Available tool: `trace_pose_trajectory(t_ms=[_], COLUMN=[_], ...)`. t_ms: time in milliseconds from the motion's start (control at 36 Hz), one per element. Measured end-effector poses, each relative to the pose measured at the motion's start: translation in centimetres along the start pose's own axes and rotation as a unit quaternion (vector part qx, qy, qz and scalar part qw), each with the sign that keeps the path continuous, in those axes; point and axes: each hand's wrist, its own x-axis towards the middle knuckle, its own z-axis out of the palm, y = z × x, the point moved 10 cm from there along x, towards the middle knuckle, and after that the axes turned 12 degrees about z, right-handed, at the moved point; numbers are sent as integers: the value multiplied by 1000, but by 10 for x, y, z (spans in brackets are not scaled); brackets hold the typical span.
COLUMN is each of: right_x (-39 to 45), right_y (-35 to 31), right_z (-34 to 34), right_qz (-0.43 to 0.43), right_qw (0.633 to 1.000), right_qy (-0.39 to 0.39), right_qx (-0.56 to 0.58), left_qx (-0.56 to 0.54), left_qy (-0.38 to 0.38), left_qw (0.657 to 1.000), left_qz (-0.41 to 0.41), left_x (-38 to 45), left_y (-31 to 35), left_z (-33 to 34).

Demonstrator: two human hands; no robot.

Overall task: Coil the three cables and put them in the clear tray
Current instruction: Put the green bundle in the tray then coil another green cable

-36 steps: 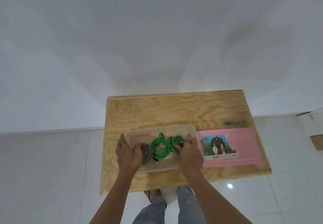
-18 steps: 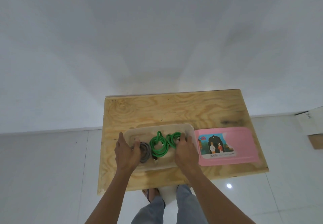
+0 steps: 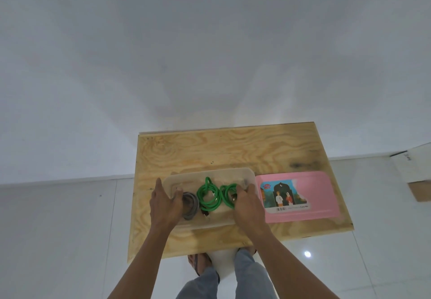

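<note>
While both hands grip the clear tray (image 3: 210, 173) ends, left hand (image 3: 164, 205) fingers curled over the rim, right hand (image 3: 249, 205) likewise, grey cable (image 3: 191, 205) and two green coils (image 3: 208, 196) inside, plywood table (image 3: 233, 149), pink lid (image 3: 310, 193) beside.

The clear tray (image 3: 211, 173) sat on the plywood table (image 3: 210, 149), with three coiled cables inside it: a grey cable (image 3: 191, 206) at the left, a large green cable (image 3: 208, 195) in the middle and a smaller green cable (image 3: 227, 193) at the right. The left hand (image 3: 164, 203) gripped the tray's left end, fingers curled over the rim. The right hand (image 3: 248, 203) gripped the right end, fingers touching the smaller green coil. A pink lid (image 3: 312, 196) with a picture label lay just beside the tray on the right.
</note>
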Motion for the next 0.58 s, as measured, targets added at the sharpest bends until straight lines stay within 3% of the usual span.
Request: trace_pose_trajectory(t_ms=[306,583], right_x=[-6,-10], right_y=[-1,-1], right_z=[-7,-42], right_qz=[-6,-12], right_qw=[1000,985], right_qy=[12,28], right_qx=[11,168], left_qx=[1,-13], left_qy=[4,35], left_qw=[1000,998], left_qz=[9,55], left_x=[-3,-9], left_y=[2,29], left_z=[-7,-24])
